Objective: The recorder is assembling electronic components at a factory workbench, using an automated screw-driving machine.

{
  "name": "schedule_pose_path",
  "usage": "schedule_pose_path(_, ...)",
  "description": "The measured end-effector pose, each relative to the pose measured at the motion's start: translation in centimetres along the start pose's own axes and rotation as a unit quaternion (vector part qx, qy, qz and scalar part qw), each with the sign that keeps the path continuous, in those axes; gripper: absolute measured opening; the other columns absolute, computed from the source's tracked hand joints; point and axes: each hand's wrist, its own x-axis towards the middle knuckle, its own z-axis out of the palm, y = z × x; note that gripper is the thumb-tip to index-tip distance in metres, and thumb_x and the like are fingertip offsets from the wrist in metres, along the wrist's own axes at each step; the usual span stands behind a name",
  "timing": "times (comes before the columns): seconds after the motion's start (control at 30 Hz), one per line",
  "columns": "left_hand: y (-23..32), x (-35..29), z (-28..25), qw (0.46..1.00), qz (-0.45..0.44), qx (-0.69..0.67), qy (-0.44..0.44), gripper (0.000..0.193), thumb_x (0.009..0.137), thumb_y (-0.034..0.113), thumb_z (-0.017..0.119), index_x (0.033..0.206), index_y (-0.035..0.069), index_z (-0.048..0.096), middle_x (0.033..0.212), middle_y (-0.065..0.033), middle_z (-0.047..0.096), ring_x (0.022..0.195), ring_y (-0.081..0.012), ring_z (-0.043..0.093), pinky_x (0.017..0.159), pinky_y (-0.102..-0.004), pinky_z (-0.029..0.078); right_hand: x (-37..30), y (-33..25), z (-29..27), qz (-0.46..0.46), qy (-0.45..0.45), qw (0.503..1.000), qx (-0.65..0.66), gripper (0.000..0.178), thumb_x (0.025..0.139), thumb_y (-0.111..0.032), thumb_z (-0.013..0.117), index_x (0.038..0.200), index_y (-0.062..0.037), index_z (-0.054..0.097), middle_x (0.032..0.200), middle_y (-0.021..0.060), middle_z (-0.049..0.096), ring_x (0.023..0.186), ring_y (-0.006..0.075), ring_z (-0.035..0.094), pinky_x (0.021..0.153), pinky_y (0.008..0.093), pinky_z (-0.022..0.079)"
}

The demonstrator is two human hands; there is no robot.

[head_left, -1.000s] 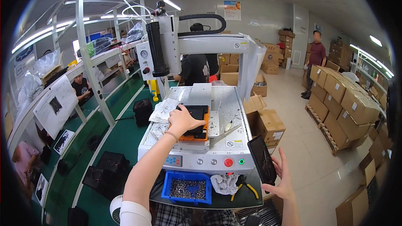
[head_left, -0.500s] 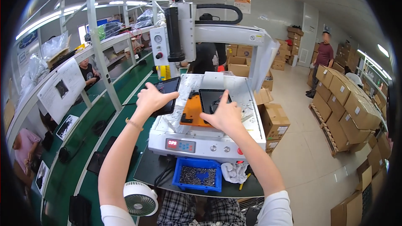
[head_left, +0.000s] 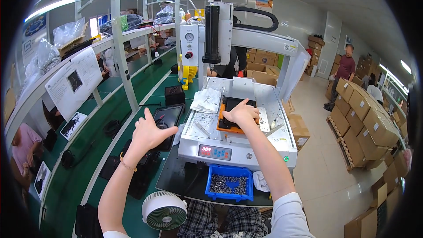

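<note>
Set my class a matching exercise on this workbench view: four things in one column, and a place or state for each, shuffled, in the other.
Column one
1. Left hand
2. Right hand
3. Blue bin
4. White fan

Column two
A. Contains small metal parts
B. Over the orange fixture on the white machine
C. Near the lower edge of the picture, left of the checked trousers
D. At the black tablet-shaped device

Right pairs: 1-D, 2-B, 3-A, 4-C
</note>
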Motion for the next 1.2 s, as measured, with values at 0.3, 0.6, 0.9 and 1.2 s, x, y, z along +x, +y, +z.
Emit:
schedule_pose_path(0.3,-0.6,-2.8,0.1,0.998,0.045,-0.039,-0.003,0.117,0.060,0.059,0.069,0.137,-0.013,0.018,0.119,-0.0325,0.047,0.113,-0.0409,0.046,0.094,-0.0411,0.042,0.1,2.0,-0.3,-0.073,0.042,0.988,0.127,0.111,0.072,-0.073,0.050,0.145,-0.0020,0.005,0.126,0.0309,0.046,0.115,0.0428,0.048,0.096,0.0478,0.039)
schedule_pose_path(0.6,-1.3,-5.2,0.0,0.994,0.075,-0.076,0.008,0.109,0.062,0.050,0.072,0.138,-0.008,0.020,0.120,-0.0282,0.047,0.113,-0.0381,0.046,0.094,-0.0409,0.040,-8.4,25.3,8.4,-0.287,0.401,0.863,0.115,0.031,0.086,-0.012,0.055,0.114,0.0027,0.053,0.112,0.0200,0.055,0.105,0.0365,0.051,0.090,0.0426,0.041)
schedule_pose_path(0.9,1.9,-6.4,2.0,0.992,0.102,-0.061,-0.039,0.110,0.061,0.049,0.072,0.137,-0.010,0.019,0.114,-0.0276,0.048,0.109,-0.0376,0.047,0.091,-0.0411,0.042,-9.0,27.9,13.2,-0.262,0.384,0.879,0.108,0.048,0.081,-0.020,0.064,0.124,-0.0019,0.049,0.129,0.0163,0.044,0.119,0.0344,0.041,0.097,0.0426,0.037)
schedule_pose_path(1.2,1.1,-7.6,2.4,0.988,0.125,-0.087,-0.034,0.111,0.061,0.051,0.072,0.135,-0.013,0.020,0.113,-0.0295,0.048,0.108,-0.0399,0.047,0.091,-0.0424,0.042,-10.3,26.8,11.5,-0.268,0.441,0.856,0.033,0.037,0.082,-0.021,0.062,0.114,-0.0030,0.058,0.122,0.0149,0.050,0.115,0.0334,0.044,0.092,0.0446,0.038)
